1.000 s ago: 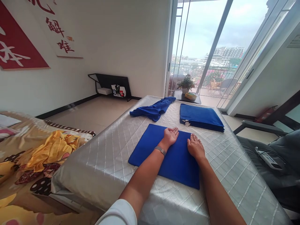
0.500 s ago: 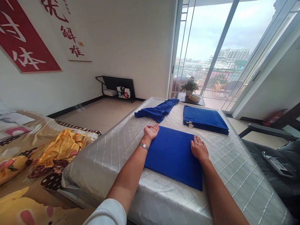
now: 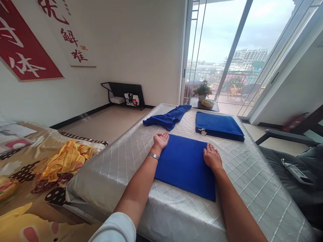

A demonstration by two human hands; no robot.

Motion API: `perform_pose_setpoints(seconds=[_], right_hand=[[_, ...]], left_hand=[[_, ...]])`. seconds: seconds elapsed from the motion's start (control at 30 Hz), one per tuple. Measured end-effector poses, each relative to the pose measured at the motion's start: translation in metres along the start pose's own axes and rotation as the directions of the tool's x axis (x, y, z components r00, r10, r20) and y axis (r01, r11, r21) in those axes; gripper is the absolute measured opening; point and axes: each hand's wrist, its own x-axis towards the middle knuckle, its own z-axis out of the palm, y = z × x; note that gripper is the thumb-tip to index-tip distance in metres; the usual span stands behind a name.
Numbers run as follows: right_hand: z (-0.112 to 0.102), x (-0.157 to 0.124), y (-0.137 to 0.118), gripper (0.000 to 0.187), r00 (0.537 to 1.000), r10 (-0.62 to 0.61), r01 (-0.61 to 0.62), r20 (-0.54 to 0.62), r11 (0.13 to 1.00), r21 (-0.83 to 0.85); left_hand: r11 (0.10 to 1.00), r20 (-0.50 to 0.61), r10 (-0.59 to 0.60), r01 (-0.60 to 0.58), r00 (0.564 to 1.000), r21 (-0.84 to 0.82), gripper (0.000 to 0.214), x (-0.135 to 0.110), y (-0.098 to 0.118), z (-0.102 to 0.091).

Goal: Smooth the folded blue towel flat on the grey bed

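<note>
A folded blue cloth (image 3: 185, 168) lies flat on a silver quilted mattress (image 3: 118, 171). The left hand (image 3: 160, 141) is at the folded blue cloth's left edge, the right hand (image 3: 213, 157) at its right; both have fingers stretched out, close together. Beyond the folded blue cloth lie a crumpled blue cloth (image 3: 168, 118), leftward, and a folded blue stack (image 3: 219, 124) with white tags (image 3: 202, 132), rightward.

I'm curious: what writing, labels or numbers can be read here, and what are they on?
"体": red banner; other characters unclear.
"解难": white scroll; top character unclear, side writing too small.
White tags on the folded blue stack: too small.
Bag print: too blurred.
Yellow cloth mark: unclear.
</note>
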Motion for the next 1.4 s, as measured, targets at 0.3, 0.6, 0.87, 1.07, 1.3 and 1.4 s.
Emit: perform_pose_setpoints(seconds=[0.3, 0.6, 0.87, 1.07, 1.3, 1.4], right_hand=[[-0.001, -0.001, 0.000, 0.064, 1.000, 0.000, 0.000, 0.006, 0.999, 0.042], [0.000, -0.001, 0.000, 0.062, 1.000, -0.013, 0.013, -0.017, 1.000, 0.027], [-0.001, -0.001, -0.002, 0.062, 1.000, 0.001, 0.000, -0.010, 1.000, 0.023], [0.001, 0.000, -0.002, 0.063, 1.000, 0.008, -0.008, -0.023, 1.000, 0.017], [0.002, -0.003, 0.003, 0.062, 0.998, -0.052, 0.051, -0.020, 0.997, -0.051], [0.002, -0.003, 0.002, 0.062, 0.999, -0.037, 0.036, -0.027, 0.998, -0.046]], left_hand=[[0.999, -0.042, 0.042, -0.041, 0.998, 0.015, 0.060, 0.003, 0.012, 0.001], [0.992, -0.045, 0.121, -0.119, 0.992, 0.042, 0.067, 0.003, 0.015, -0.002], [0.969, 0.048, 0.222, -0.226, 0.974, 0.101, 0.066, -0.017, -0.007, 0.019], [0.960, 0.252, 0.046, -0.113, 0.967, 0.258, 0.068, -0.036, -0.112, 0.062], [0.956, 0.173, -0.202, 0.156, 0.964, 0.248, 0.072, -0.042, -0.208, 0.100], [0.950, 0.146, -0.225, 0.184, 0.963, 0.251, 0.076, -0.036, -0.200, 0.093]])
